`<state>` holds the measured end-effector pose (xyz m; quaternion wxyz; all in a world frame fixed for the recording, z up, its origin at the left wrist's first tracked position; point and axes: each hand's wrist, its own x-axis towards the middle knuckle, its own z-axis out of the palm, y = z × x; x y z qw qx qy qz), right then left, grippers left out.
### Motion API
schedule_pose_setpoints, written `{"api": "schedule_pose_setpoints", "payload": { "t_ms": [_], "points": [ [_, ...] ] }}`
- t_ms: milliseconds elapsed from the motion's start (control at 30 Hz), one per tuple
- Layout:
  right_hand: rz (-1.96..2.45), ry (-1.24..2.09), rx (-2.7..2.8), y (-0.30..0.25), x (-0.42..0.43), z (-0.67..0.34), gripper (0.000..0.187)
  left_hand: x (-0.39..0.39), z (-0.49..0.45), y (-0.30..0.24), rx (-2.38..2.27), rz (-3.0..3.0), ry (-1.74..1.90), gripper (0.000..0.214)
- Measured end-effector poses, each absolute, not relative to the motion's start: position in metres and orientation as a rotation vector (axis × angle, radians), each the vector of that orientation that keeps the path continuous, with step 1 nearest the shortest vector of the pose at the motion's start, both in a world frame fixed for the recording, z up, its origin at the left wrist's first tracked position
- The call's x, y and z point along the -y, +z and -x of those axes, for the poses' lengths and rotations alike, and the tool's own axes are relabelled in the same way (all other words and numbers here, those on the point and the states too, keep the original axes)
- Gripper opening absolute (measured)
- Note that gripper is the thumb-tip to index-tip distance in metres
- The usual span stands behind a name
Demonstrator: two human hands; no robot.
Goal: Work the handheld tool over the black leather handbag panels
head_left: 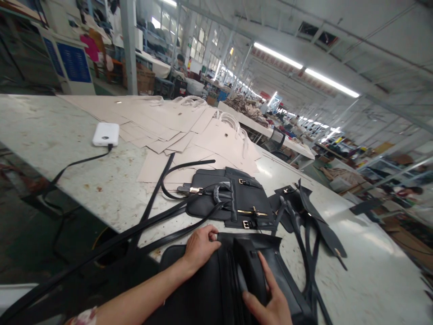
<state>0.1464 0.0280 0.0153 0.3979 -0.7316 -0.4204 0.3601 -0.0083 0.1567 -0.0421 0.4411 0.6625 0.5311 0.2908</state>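
A black leather bag piece [199, 289] lies at the table's front edge, right before me. My left hand [202, 247] rests at its top, with the fingers bent and pinching the upper edge near the centre seam. On its right part my right hand [272, 300] grips a raised black pocket piece [252, 266], thumb on the left side and forefinger along the right. Just beyond lies another black bag [250, 194] with gold buckles, a gold zip and a handle wrapped in clear film. Long black straps [149, 221] run from it off the table's left edge.
Beige bag panels [162, 122] with handles are spread across the far side of the table [365, 262]. A white power bank [106, 134] with a black cable sits at left. More black leather parts and straps [304, 212] lie at right. People and workbenches stand farther back.
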Motion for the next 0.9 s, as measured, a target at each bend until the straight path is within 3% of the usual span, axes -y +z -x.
{"api": "schedule_pose_setpoints", "payload": {
  "t_ms": [367,600,900],
  "points": [
    [1.772,0.977,1.114,-0.018,-0.019,-0.142,0.085,-0.154,0.006,-0.057,-1.152,-2.164,0.656,0.024],
    [2.079,0.771,1.295,0.003,-0.023,-0.139,0.074,-0.153,0.011,-0.055,-1.07,-2.275,0.621,0.022],
    [2.226,0.876,1.641,0.046,-0.057,-0.142,0.07,-0.151,0.011,-0.06,-1.044,-2.251,0.704,0.016]
  ]
}}
